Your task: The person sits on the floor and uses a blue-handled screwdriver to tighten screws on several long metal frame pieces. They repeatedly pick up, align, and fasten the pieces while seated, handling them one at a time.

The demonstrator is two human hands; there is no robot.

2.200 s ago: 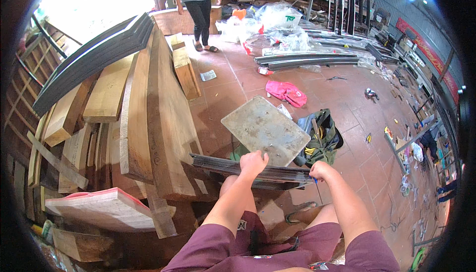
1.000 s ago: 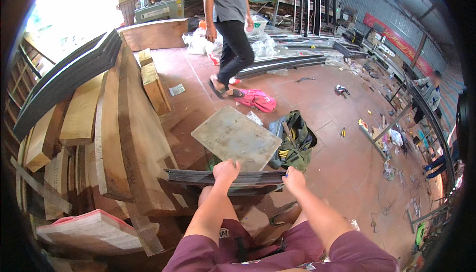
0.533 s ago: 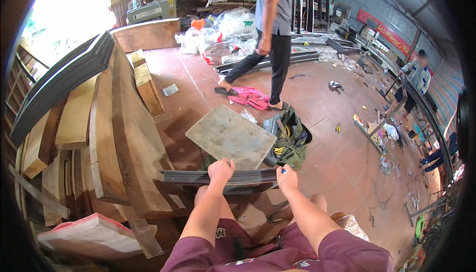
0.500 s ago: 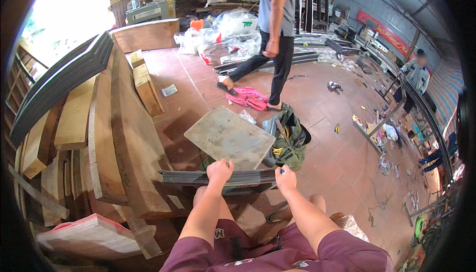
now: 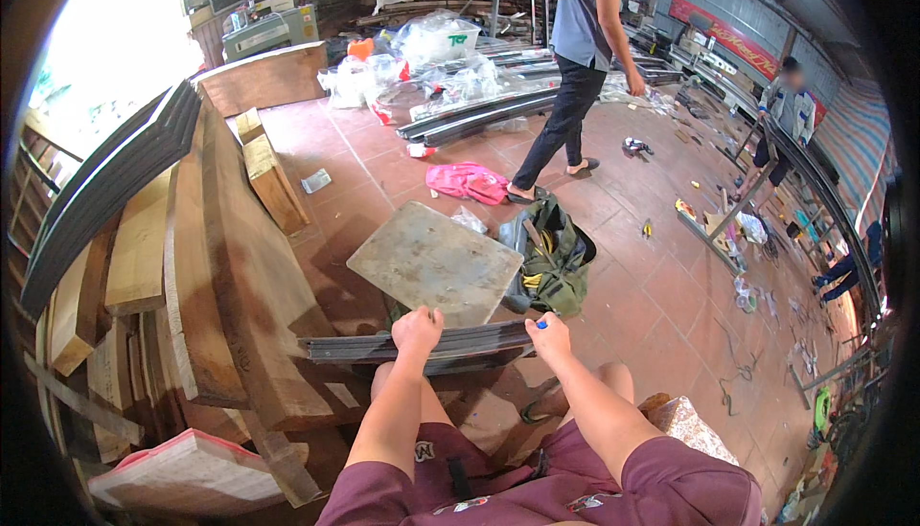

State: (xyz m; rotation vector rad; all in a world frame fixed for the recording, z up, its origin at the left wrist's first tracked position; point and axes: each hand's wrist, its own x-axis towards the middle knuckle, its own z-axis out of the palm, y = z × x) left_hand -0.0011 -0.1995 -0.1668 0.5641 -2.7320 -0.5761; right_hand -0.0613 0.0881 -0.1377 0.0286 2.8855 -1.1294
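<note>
Dark grey slatted strips (image 5: 470, 342) lie across in front of my knees, resembling stacked profile bars. My left hand (image 5: 417, 332) is closed in a fist over their middle part; whatever sits inside its fingers is hidden. At the right end of the strips my right hand (image 5: 549, 338) is closed, and a small blue thing (image 5: 541, 325) shows between thumb and fingers. Just beyond my hands a stained, pale flat board (image 5: 436, 263) lies tilted. An open green tool bag (image 5: 561, 272), with yellow items inside, stands at its right.
Thick wooden planks (image 5: 235, 267) are stacked at my left, beside bent dark panels (image 5: 110, 186). A pink cloth (image 5: 468, 182) lies on the tiled floor. One person (image 5: 583, 57) walks past; another (image 5: 791, 114) stands behind a long dark frame at the right. Plastic bags (image 5: 436, 42) lie farther back.
The walking person has moved right, past the pink cloth. My view has shifted slightly; both hands keep nearly the same place on the strips.
</note>
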